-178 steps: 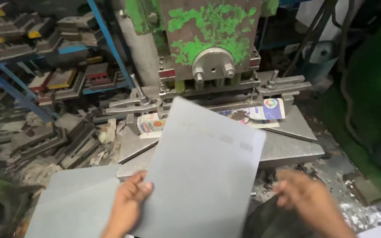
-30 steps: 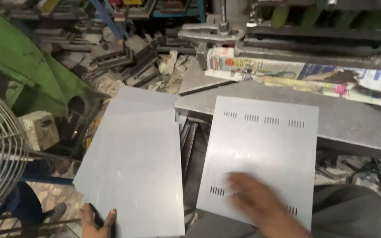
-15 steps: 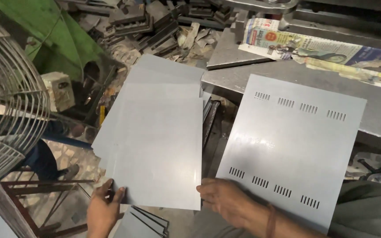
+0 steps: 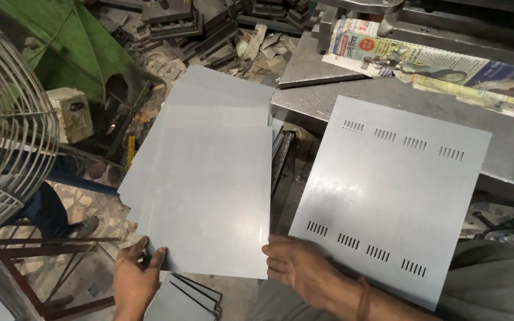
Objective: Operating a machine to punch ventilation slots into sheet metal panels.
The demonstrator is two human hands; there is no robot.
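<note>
From the head view, the left hand (image 4: pixel 135 276) pinches the near corner of the top blank grey sheet (image 4: pixel 209 196) on a fanned stack; the right hand (image 4: pixel 298 267) grips that sheet's other near corner, just beside the slotted sheet (image 4: pixel 388 190). The slotted sheet leans from the metal bench (image 4: pixel 507 154) towards the person; a wire fan guard (image 4: pixel 7 125) stands at far left.

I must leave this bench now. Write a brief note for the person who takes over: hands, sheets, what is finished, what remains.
Left hand: grips the lower left corner of the plain grey sheet, top of a fanned stack.
Right hand: rests at the lower left edge of the slotted sheet, which leans on the metal table.
Done: that sheet carries two rows of slots.
Left: the plain sheets show no slots.
</note>
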